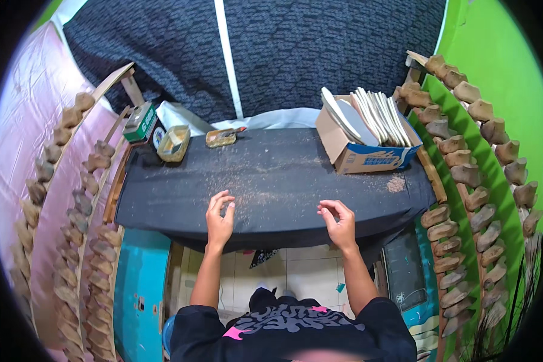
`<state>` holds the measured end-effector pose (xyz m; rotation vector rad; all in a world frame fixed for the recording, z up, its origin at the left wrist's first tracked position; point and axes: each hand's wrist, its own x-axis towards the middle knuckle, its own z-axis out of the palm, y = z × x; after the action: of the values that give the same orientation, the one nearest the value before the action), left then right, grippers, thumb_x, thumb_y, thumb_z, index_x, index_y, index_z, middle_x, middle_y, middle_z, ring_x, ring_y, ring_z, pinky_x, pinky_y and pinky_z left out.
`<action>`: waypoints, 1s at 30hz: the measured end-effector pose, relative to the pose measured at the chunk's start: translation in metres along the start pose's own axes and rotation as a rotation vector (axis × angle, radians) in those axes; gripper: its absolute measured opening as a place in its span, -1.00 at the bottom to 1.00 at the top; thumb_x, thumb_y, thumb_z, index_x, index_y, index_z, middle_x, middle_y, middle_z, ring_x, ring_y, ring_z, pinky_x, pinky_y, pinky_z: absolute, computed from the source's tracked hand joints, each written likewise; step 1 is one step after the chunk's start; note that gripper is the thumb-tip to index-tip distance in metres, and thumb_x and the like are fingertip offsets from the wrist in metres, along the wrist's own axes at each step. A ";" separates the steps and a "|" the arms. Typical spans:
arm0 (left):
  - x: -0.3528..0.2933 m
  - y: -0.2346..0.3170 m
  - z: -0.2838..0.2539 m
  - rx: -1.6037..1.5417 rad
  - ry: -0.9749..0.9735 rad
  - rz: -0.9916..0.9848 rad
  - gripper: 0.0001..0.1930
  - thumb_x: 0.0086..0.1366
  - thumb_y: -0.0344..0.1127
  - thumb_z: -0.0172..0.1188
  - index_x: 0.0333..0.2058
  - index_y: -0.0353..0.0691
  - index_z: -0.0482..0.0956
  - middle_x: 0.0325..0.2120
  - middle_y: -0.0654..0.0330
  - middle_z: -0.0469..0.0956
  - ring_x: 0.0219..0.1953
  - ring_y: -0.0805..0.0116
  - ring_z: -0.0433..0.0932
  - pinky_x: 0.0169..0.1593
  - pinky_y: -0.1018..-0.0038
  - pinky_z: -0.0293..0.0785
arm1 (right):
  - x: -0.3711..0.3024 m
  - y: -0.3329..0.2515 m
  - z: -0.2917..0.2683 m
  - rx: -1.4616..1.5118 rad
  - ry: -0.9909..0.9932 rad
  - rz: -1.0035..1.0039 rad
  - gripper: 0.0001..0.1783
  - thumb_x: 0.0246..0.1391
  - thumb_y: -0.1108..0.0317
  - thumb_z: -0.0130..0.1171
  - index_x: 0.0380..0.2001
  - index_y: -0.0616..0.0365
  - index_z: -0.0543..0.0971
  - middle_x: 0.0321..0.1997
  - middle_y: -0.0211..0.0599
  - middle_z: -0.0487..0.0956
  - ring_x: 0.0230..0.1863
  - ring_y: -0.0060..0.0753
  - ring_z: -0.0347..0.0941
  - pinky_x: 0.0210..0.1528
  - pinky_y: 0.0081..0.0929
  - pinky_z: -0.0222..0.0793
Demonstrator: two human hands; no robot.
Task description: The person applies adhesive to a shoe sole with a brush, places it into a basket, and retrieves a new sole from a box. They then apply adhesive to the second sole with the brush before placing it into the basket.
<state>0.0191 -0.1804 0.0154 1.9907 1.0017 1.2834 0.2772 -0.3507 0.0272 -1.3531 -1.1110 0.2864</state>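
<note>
Both of my hands hover over the near part of a table draped in black cloth (283, 163). My left hand (220, 218) is raised left of the middle, its fingers loosely curved and the thumb apart, with nothing in it. To the right, my right hand (338, 222) mirrors it near the table's front edge, also empty, fingers bent and apart from the thumb. Brown crumbs or shavings (256, 193) lie scattered on the cloth between and beyond the hands. A small heap of shavings (396, 183) sits at the table's right side.
A cardboard box (359, 158) full of upright flat, sole-shaped pieces (380, 117) stands at the back right. Back left are a green-and-white can (140, 123), a small basket (174, 145) and a shallow tray (221, 138) with a tool. Racks of brown shoe lasts (466, 175) flank both sides.
</note>
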 end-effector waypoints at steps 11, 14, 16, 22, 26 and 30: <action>0.149 -0.002 0.078 -0.198 -0.232 0.135 -0.84 0.14 -0.39 0.13 -0.30 -0.23 0.59 -0.08 0.08 0.49 -0.03 0.18 0.47 -0.08 0.35 0.42 | 0.082 0.017 -0.023 -0.120 0.185 -0.001 -0.88 0.06 0.58 0.08 -0.31 0.36 0.55 -0.35 -0.26 0.57 -0.33 -0.51 0.55 -0.26 -0.59 0.48; 0.184 -0.014 0.106 -0.224 -0.297 0.183 -0.85 0.14 -0.38 0.13 -0.30 -0.22 0.59 -0.09 0.08 0.50 -0.04 0.18 0.48 -0.10 0.37 0.42 | 0.103 0.022 -0.022 -0.175 0.237 0.053 -0.87 0.04 0.56 0.11 -0.31 0.34 0.56 -0.37 -0.25 0.58 -0.34 -0.50 0.57 -0.28 -0.61 0.46; 0.200 -0.023 0.124 -0.243 -0.353 0.191 -0.85 0.13 -0.38 0.15 -0.30 -0.22 0.58 -0.10 0.08 0.50 -0.05 0.19 0.48 -0.12 0.38 0.42 | 0.116 0.020 -0.018 -0.203 0.264 0.056 -0.88 0.05 0.56 0.10 -0.31 0.35 0.55 -0.35 -0.25 0.58 -0.34 -0.51 0.55 -0.28 -0.61 0.46; 0.233 -0.016 0.182 -0.249 -0.476 0.226 -0.86 0.15 -0.41 0.13 -0.31 -0.27 0.58 -0.10 0.10 0.50 -0.12 0.29 0.52 -0.11 0.41 0.46 | 0.152 0.036 -0.042 -0.328 0.370 0.013 -0.87 0.04 0.57 0.10 -0.31 0.33 0.56 -0.33 -0.28 0.57 -0.31 -0.54 0.53 -0.29 -0.62 0.45; 0.261 -0.009 0.227 -0.287 -0.517 0.205 -0.86 0.14 -0.38 0.15 -0.31 -0.25 0.57 -0.13 0.11 0.51 -0.21 0.26 0.54 -0.17 0.41 0.44 | 0.188 0.044 -0.061 -0.374 0.451 -0.043 -0.87 -0.01 0.55 0.13 -0.34 0.30 0.56 -0.33 -0.19 0.56 -0.31 -0.38 0.53 -0.29 -0.52 0.46; 0.284 0.015 0.275 -0.247 -0.569 0.160 -0.76 0.19 -0.36 0.11 -0.17 -0.30 0.51 -0.12 0.08 0.51 -0.16 0.24 0.55 -0.08 0.36 0.44 | 0.220 0.067 -0.081 -0.432 0.426 -0.050 -0.83 -0.07 0.52 0.18 -0.32 0.28 0.55 -0.26 -0.15 0.53 -0.26 -0.28 0.52 -0.28 -0.48 0.48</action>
<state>0.3515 0.0287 0.0640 2.0876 0.3995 0.7858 0.4759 -0.2227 0.0854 -1.6646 -0.8688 -0.2880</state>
